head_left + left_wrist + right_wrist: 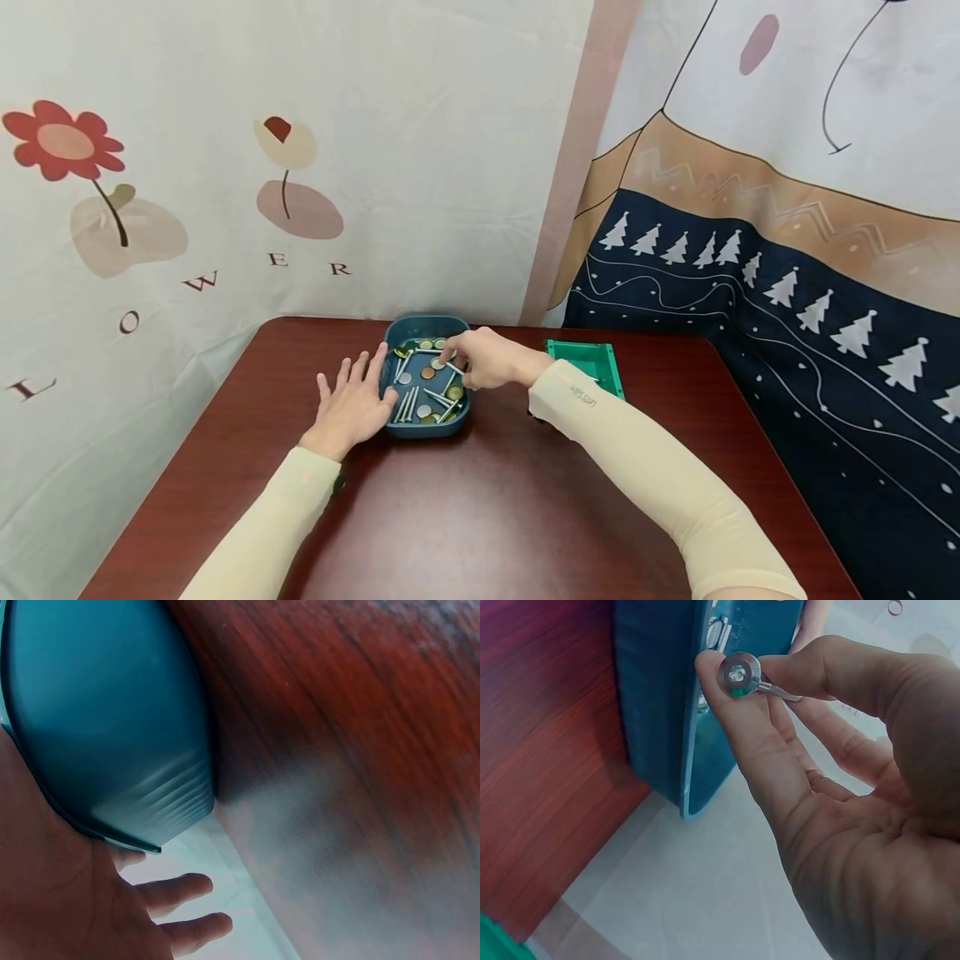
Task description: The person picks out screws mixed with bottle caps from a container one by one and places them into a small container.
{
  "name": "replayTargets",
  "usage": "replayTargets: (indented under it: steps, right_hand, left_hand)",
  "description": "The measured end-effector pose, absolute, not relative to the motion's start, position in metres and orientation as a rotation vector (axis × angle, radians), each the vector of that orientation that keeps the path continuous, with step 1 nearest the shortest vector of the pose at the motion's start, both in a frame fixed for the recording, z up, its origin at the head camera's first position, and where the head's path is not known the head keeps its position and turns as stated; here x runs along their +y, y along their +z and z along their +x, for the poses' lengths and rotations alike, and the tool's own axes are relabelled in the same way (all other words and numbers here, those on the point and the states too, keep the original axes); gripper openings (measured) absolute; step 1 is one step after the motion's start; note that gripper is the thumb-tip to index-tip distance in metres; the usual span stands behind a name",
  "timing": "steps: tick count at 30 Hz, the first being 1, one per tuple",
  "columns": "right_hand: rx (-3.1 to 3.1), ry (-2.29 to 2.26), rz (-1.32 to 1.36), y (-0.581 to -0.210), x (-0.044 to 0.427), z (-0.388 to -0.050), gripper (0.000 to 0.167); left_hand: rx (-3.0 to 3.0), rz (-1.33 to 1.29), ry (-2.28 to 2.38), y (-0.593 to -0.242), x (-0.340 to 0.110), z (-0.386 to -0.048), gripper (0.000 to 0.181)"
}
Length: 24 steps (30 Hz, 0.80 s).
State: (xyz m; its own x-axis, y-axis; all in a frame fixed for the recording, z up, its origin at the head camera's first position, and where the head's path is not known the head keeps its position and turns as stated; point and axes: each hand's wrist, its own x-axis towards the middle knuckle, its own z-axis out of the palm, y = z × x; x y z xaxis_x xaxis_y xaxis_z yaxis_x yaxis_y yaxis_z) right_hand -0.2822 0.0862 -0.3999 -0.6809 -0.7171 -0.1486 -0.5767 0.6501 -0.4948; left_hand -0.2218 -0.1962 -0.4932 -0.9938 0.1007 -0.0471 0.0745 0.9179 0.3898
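Note:
A blue tray (425, 431) holding screws (407, 403) and coins (427, 372) stands at the table's back edge. My left hand (356, 406) rests against its left rim with fingers spread and straight; the left wrist view shows the palm (67, 892) beside the tray's outer wall (112, 712). Over the tray's right side, my right hand (487, 358) pinches a metal screw between thumb and index finger. In the right wrist view the screw's round head (739, 673) faces the camera, held by the right hand (855, 765) just above the tray (656, 697).
A green open box (592, 360) stands on the table to the right of the tray, partly hidden by my right sleeve. The brown table (465, 517) meets a printed cloth (427, 167) at its back edge, and dark patterned cloth hangs along the right.

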Motion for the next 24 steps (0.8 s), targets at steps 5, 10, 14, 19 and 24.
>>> replayTargets:
  steps: [5,10,14,19,24]
  right_hand:
    - [2.520,-0.633,-0.975,-0.399,0.098,-0.281,0.046]
    - [2.531,-0.621,-0.984,-0.401,0.107,-0.281,0.047]
    - [2.536,-0.633,-0.968,-0.401,0.114,-0.281,0.047]
    - [2.528,-0.678,-0.938,-0.402,0.125,-0.282,0.045]
    - [2.520,-0.724,-0.875,-0.402,0.135,-0.282,0.045]
  left_hand:
    - [3.011,0.142,0.607,-0.494,-0.196,-0.220,0.085]
    - [3.013,0.142,0.620,-0.493,-0.196,-0.218,0.085]
    - [3.011,0.144,0.635,-0.493,-0.196,-0.218,0.084]
    - [3.011,0.145,0.638,-0.493,-0.197,-0.220,0.084]
    - [3.018,0.142,0.622,-0.493,-0.198,-0.221,0.084]
